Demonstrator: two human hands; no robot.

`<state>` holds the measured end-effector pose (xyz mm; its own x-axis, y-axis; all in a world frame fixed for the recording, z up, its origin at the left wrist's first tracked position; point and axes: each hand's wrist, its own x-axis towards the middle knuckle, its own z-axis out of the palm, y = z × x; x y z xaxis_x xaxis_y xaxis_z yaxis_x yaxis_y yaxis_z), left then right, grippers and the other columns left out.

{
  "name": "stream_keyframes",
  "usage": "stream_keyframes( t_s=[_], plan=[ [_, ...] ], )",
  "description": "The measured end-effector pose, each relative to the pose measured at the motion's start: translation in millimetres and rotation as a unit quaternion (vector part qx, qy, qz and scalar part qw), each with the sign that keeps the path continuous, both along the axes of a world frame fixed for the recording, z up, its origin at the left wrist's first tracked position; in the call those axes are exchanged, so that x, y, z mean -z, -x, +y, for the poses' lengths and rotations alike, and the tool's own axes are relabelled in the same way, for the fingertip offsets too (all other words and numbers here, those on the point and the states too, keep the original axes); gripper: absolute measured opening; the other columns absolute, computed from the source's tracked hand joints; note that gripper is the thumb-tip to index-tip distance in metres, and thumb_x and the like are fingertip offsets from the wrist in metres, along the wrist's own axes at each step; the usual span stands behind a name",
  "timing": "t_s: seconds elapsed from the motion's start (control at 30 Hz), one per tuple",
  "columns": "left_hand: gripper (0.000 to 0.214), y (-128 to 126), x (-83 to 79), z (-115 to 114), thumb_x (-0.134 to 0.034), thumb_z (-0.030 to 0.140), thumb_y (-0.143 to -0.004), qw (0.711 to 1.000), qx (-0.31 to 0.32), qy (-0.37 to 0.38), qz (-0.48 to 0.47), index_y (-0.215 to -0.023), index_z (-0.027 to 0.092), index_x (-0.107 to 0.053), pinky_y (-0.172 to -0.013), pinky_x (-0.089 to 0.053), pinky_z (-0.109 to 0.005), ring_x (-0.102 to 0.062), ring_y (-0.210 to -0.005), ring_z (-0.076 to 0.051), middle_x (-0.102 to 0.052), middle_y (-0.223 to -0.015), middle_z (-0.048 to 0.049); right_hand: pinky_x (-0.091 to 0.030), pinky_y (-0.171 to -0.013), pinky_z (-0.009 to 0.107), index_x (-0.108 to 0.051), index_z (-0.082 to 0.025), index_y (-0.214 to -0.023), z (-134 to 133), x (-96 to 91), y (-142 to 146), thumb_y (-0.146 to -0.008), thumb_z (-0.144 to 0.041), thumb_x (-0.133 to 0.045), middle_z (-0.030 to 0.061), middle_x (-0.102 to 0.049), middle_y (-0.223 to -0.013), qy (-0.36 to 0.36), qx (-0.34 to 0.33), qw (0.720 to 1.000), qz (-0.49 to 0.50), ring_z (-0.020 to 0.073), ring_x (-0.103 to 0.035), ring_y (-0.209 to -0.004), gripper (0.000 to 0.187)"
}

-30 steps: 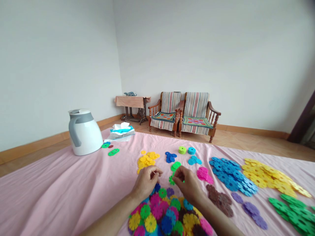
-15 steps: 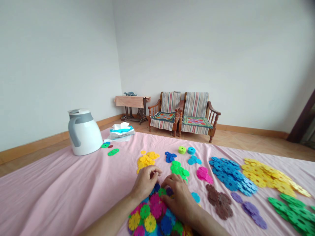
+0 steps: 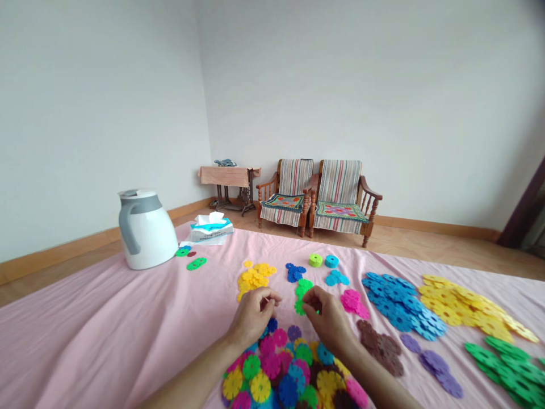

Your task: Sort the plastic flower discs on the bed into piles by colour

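Several flower-shaped plastic discs in mixed colours form a heap (image 3: 293, 369) on the pink cloth, right below my hands. Over the heap's far left edge, my left hand (image 3: 254, 313) is closed with curled fingers, close to a yellow pile (image 3: 255, 277). My right hand (image 3: 328, 317) is closed in a pinch and hovers beside a bright green pile (image 3: 302, 289), covering part of it. Whatever either hand pinches is hidden by the fingers. Pink discs (image 3: 354, 303) and brown discs (image 3: 380, 346) lie just right of my right hand.
Large blue (image 3: 402, 301), yellow (image 3: 468, 304) and green (image 3: 506, 363) piles spread to the right, with purple discs (image 3: 438, 366) between. Small stacks (image 3: 315, 260) stand farther back. A white jug (image 3: 149, 233) and a tissue pack (image 3: 210, 228) stand at left. Two armchairs (image 3: 340, 187) stand beyond.
My right hand has lifted off the heap and moved forward and right to the bright green pile, uncovering more mixed discs. My left hand has barely moved.
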<state>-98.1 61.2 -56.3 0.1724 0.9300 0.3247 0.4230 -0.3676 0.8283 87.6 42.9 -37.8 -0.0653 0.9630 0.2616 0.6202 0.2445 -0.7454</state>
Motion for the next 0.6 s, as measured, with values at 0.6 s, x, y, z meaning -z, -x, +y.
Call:
stream_keyframes(
  t_s=[0.6],
  plan=[
    [0.022,0,-4.9,-2,-0.045,0.015,-0.074,1.0,-0.003,0.007,0.016,-0.079,0.014,-0.066,-0.057,-0.046,-0.022,-0.063,-0.057,-0.014,-0.067,-0.073,-0.0028,-0.037,-0.062,0.02,-0.063,-0.02,-0.085,-30,-28.0,-17,-0.056,-0.009,-0.059,-0.0009,-0.058,-0.084,0.091,-0.234,0.959,-0.134,0.0128,-0.051,-0.075,0.031]
  ],
)
